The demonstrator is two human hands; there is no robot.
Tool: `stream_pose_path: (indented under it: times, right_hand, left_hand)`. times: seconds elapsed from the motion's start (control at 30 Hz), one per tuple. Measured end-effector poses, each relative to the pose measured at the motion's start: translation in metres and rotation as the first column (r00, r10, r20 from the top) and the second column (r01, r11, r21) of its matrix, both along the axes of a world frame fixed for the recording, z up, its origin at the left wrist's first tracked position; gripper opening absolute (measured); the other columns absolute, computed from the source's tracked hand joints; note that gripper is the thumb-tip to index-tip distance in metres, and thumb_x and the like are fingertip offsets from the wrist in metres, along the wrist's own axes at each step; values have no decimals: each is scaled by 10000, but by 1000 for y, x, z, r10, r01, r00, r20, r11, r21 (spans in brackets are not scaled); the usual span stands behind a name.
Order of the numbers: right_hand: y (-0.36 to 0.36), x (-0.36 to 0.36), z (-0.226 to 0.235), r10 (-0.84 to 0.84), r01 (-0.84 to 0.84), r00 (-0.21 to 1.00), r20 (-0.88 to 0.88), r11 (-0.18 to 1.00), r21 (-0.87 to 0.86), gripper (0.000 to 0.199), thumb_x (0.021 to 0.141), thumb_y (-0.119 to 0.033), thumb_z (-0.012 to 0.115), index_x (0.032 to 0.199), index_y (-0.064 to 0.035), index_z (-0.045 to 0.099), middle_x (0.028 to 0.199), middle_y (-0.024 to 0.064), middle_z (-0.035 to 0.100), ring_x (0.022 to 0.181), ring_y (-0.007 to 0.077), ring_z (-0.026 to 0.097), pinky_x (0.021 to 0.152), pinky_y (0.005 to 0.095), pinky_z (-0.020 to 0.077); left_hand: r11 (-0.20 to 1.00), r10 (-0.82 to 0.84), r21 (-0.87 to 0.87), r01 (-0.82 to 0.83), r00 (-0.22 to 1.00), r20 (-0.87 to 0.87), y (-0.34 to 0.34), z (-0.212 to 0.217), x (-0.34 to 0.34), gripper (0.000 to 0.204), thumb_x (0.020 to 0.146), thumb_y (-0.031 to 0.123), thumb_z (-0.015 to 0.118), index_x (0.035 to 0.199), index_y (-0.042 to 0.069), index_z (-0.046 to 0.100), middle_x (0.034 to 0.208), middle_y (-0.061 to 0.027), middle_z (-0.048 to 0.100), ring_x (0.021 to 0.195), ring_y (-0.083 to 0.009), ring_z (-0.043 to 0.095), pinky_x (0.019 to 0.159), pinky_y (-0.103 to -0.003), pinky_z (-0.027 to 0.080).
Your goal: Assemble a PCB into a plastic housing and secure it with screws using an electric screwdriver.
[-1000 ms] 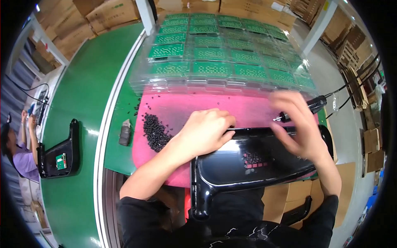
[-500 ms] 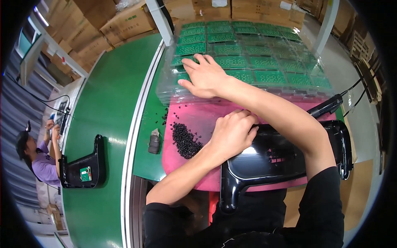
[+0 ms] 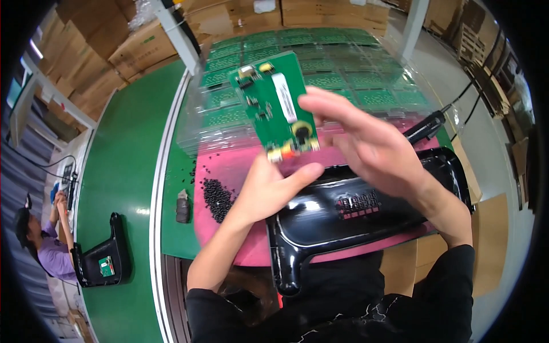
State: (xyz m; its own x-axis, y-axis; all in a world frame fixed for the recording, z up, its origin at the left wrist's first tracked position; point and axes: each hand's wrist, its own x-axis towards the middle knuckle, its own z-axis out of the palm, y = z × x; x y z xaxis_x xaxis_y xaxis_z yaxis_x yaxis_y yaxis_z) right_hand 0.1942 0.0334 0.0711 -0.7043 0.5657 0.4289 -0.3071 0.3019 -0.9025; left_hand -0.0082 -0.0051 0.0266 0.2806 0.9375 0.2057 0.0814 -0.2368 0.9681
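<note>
Holding a green circuit board (image 3: 266,123) up between my hands, I am seeing its component side, with a white label (image 3: 284,98) running along it. My left hand (image 3: 264,191) is meeting the lower edge, thumb sticking out rightward, fingers going out of sight behind the board. My right hand (image 3: 380,148) is standing loosely open at the right edge, fingers stretching toward the board; through the blur I can't fairly tell which hand is bearing it, or how far my left is closing. Below both hands, a glossy black housing (image 3: 320,228) is lying on a pink mat (image 3: 246,252). Left of my left wrist, a heap of small black parts (image 3: 216,200) is spreading, and farther left a dark block (image 3: 182,208) is sitting on green tabletop (image 3: 177,243). Past my right hand, a corded black tool (image 3: 424,128) is lying. Beyond my hands, clear trays (image 3: 229,137) are carrying green boards (image 3: 370,97). Well left of my hands, a co-worker in purple (image 3: 57,254) is working near a second black housing (image 3: 117,243).
</note>
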Motion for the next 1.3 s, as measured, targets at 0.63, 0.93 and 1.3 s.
stream_pose_path:
  times: [0.63,0.93,1.3]
  right_hand:
    - [-102,101,-46,-570,396,770,287,779,485,244,741,37,701,977,58,642,629,80,560,494,200,550,456,309,436]
    - [-107,117,-48,-483,558,715,506,830,5,134,889,16,594,996,70,656,584,66,588,542,63,586,505,224,443]
    - [-77,124,-54,-385,493,680,623,870,-1,730,607,-4,872,1260,-28,545,897,10,709,832,87,636,813,255,472]
  left_hand:
    - [556,-827,-282,782,556,-89,-22,-10,21,756,815,18,561,1509,42,263,834,-164,697,679,-335,689,611,-381,540]
    - [865,-500,-134,483,815,-291,-21,-4,20,698,707,117,844,1341,48,560,808,-79,649,665,-145,612,556,-272,535]
    - [943,-300,-54,327,773,-558,-19,-8,31,656,635,187,853,1223,38,602,899,-100,620,772,-229,641,652,-338,534]
